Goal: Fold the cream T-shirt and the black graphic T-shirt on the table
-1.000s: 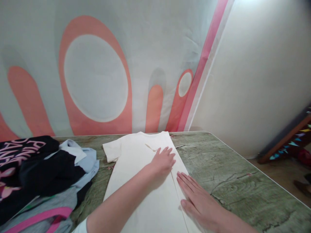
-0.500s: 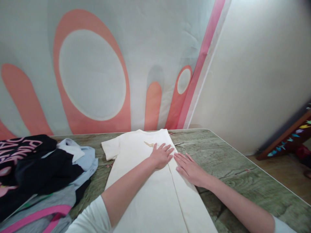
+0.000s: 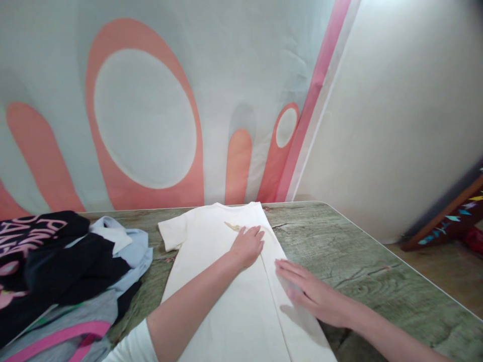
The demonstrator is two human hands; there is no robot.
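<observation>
A cream short-sleeved T-shirt [image 3: 226,301] lies spread on the wood-patterned table, its right side folded inward in a long strip. Its left sleeve [image 3: 172,232] sticks out, and a small tan print [image 3: 231,226] shows on the chest. My left hand [image 3: 248,247] rests on the upper chest beside the folded strip, fingers stretched out and slightly bent. Over the strip's outer part, my right hand [image 3: 315,294] is partly raised, casting a shadow on the cloth; its fingers are extended, a little blurred, and hold nothing.
A heap of clothes, with a black printed garment [image 3: 56,251], a light blue one [image 3: 138,246] and a grey one with a pink band [image 3: 90,329], lies at the left. The wood-patterned table [image 3: 362,266] meets a wall with a printed backdrop [image 3: 215,75].
My right hand has moved down along the folded strip, toward me, and lifted somewhat. My left hand stays on the chest, its fingers drawn in slightly.
</observation>
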